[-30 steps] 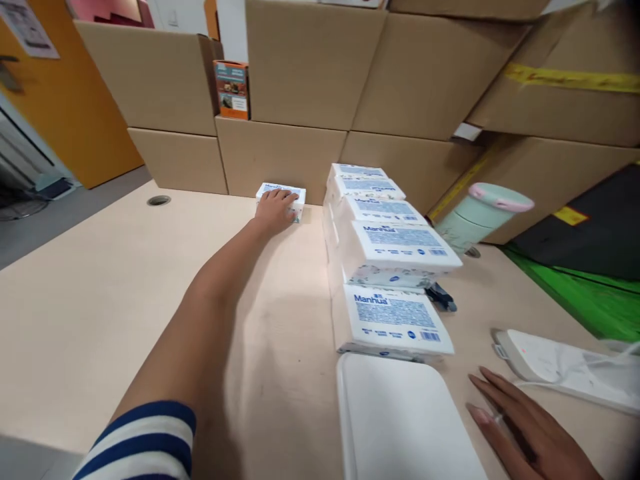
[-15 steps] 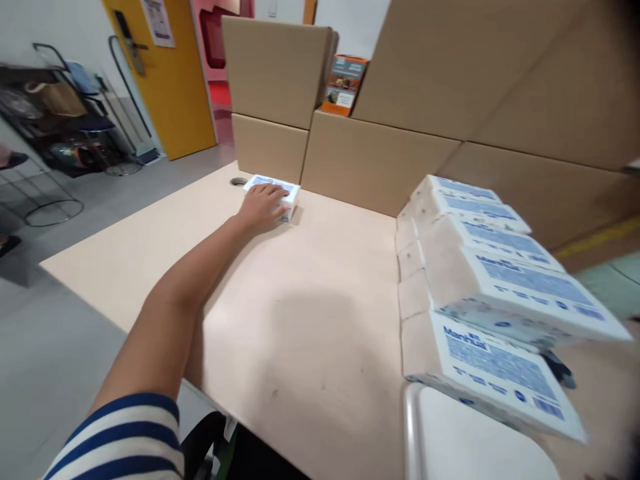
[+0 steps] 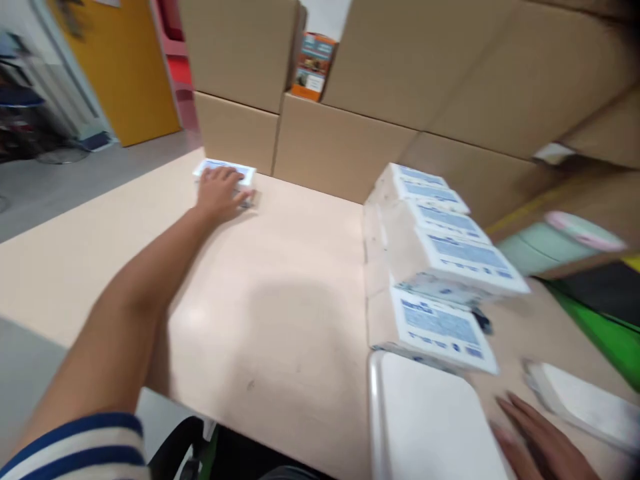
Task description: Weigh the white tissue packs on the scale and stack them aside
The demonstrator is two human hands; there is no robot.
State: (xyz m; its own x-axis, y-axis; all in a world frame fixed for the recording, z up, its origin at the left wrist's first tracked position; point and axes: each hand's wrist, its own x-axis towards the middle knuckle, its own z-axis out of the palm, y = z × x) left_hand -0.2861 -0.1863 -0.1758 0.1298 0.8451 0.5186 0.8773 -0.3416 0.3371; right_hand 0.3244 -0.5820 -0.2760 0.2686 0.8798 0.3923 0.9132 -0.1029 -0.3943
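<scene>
At the far left of the table, my left hand (image 3: 219, 193) lies over a white and blue tissue pack (image 3: 249, 177), fingers across its top and thumb down its near side. My right hand (image 3: 543, 443) shows at the bottom right, blurred. Its fingers are stretched out by the edge of a white rounded case (image 3: 435, 420), and whether they touch it I cannot tell. Behind that case, more tissue packs (image 3: 445, 327) are stacked in a row, with blue print facing up.
Large cardboard boxes (image 3: 340, 143) form a wall along the back, with an orange printed box (image 3: 313, 67) between two of them. To the right are a pale green cylinder (image 3: 545, 243), another white rounded object (image 3: 585, 403) and a green and black item (image 3: 595, 327). A yellow door (image 3: 120, 73) stands behind.
The view has swung right and down. My left hand and its tissue pack have shifted slightly left along the boxes. My right hand has come into view at the bottom right.
</scene>
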